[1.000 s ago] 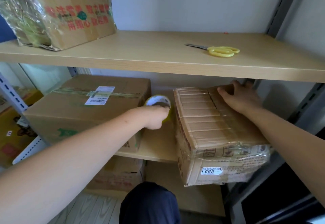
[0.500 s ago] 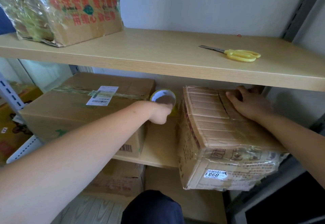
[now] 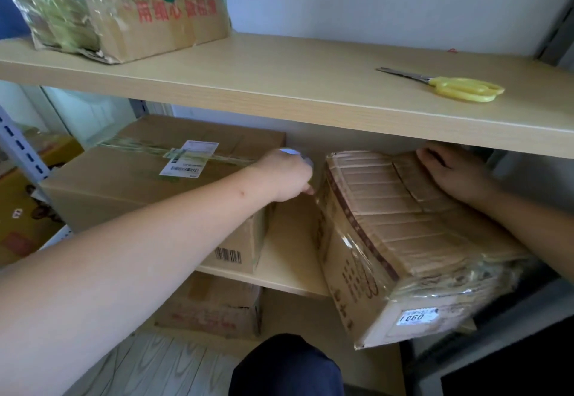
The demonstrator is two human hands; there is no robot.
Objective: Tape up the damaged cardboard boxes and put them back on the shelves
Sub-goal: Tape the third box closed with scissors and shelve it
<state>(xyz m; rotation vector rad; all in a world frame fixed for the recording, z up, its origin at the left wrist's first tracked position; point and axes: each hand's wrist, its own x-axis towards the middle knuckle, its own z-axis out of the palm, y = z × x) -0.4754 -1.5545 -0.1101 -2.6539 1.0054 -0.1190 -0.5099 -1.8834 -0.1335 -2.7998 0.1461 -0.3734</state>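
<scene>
A worn cardboard box (image 3: 388, 228) wrapped in clear tape lies on the middle shelf (image 3: 289, 259), its front end sticking out past the shelf edge. My right hand (image 3: 450, 172) rests flat on the far top of this box. My left hand (image 3: 285, 175) grips a tape roll (image 3: 292, 152) in the gap left of the box; only the roll's pale rim shows above my knuckles. Yellow-handled scissors (image 3: 459, 86) lie on the upper shelf (image 3: 279, 85).
A larger labelled box (image 3: 149, 184) fills the left of the middle shelf. A taped box with red print (image 3: 130, 7) stands on the upper shelf at left. Another box (image 3: 214, 308) sits on the lowest shelf. A grey upright (image 3: 18, 147) runs at far left.
My left hand has moved deeper into the gap and turned, so the tape roll is now mostly hidden behind it. My right hand stays on the worn box.
</scene>
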